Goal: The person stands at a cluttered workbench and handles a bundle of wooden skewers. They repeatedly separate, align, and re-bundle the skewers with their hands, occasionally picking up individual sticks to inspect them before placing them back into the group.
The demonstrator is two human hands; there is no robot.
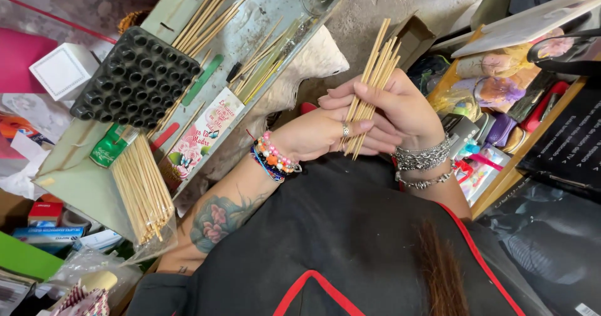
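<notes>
Thin wooden sticks [374, 72], seemingly smooth, bundled.

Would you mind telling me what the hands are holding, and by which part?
Both hands, left hand and right hand, clasp one bundle of thin wooden sticks around its lower part; the upper ends fan out free above the fingers.

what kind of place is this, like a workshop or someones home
Most likely a small, cluttered craft workbench. Both hands grip a bundle of thin wooden sticks, more sticks fill a plastic bag, and a black tray of holes sits nearby.
</notes>
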